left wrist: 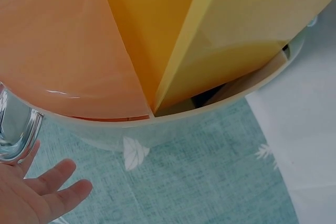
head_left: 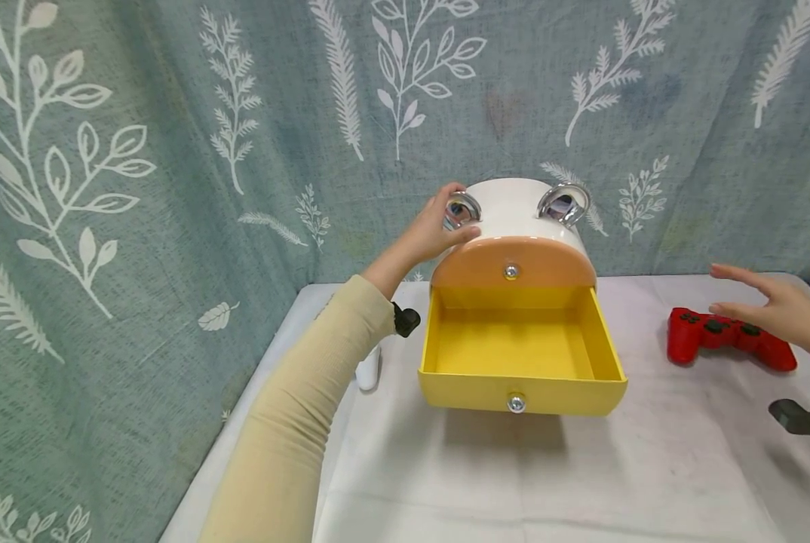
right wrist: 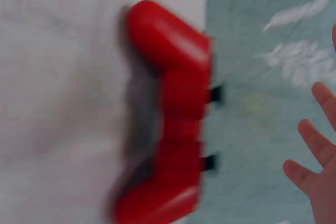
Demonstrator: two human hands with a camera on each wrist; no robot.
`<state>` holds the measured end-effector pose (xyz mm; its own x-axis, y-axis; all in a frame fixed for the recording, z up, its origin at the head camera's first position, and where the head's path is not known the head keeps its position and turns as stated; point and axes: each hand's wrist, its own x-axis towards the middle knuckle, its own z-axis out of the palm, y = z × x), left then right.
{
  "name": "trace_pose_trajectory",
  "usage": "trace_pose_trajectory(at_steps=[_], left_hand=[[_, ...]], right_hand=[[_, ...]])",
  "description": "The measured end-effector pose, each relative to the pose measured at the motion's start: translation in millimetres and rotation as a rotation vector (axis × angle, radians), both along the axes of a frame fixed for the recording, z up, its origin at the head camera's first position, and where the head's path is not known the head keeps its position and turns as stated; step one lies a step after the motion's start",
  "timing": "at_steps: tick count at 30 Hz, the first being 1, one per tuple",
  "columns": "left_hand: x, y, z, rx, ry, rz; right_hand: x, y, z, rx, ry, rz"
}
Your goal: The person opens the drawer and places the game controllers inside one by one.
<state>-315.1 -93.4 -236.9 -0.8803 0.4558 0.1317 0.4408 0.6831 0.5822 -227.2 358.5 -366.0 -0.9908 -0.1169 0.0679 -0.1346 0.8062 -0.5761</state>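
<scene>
A small drawer box with a white rounded top (head_left: 510,197) and two chrome rings stands in the middle of the table. Its upper drawer front (head_left: 513,260) is orange and closed, while the yellow lower drawer (head_left: 523,396) is pulled out and holds nothing. At the box's upper left, my left hand (head_left: 435,226) is beside the left chrome ring (left wrist: 16,124), its fingers spread in the left wrist view; contact is unclear. My right hand (head_left: 785,305) hovers with parted fingers by a red game controller (head_left: 717,335), which lies on the table and looks blurred in the right wrist view.
Behind the left forearm a white object (head_left: 368,369) lies partly hidden on the white tablecloth (head_left: 513,490). A grey-green leaf-patterned curtain (head_left: 276,113) closes off the back and left side.
</scene>
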Motion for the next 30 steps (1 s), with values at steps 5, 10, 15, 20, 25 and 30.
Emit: trace_pose_trajectory(at_steps=[5, 10, 15, 20, 25, 30], left_hand=[[0.6, 0.0, 2.3, -0.002, -0.001, 0.011], [0.9, -0.1, 3.2, -0.002, -0.007, 0.007], [0.5, -0.4, 2.5, -0.007, -0.007, 0.013], [0.1, 0.7, 1.9, -0.009, -0.01, 0.009], [-0.5, 2.0, 0.9, -0.007, -0.006, 0.005], [-0.7, 1.9, 0.1, -0.013, 0.009, 0.006]], right_hand=[[-6.4, 16.9, -20.7, -0.005, -0.092, -0.016], [-10.2, 28.7, -38.0, 0.044, -0.116, 0.006], [-15.9, 35.5, -53.1, 0.107, -0.182, 0.026], [-17.0, 38.1, -61.7, 0.097, -0.242, -0.001], [-16.8, 38.1, -64.8, 0.106, -0.232, 0.006], [-18.6, 39.6, -65.9, 0.123, -0.204, 0.034]])
